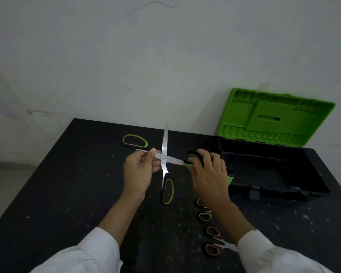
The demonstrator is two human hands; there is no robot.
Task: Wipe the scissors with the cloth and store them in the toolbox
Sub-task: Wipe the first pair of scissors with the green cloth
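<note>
Above dark table (67, 194), scissors (164, 154) held wide open, blades crossed. Left hand (139, 170) pinches one blade near pivot, likely steadying it; right hand (207, 170) closed around dark-and-green cloth (191, 157) on other blade, probably wiping. Steel bright, handles black-green. Toolbox (274, 170) open, near right.
</note>
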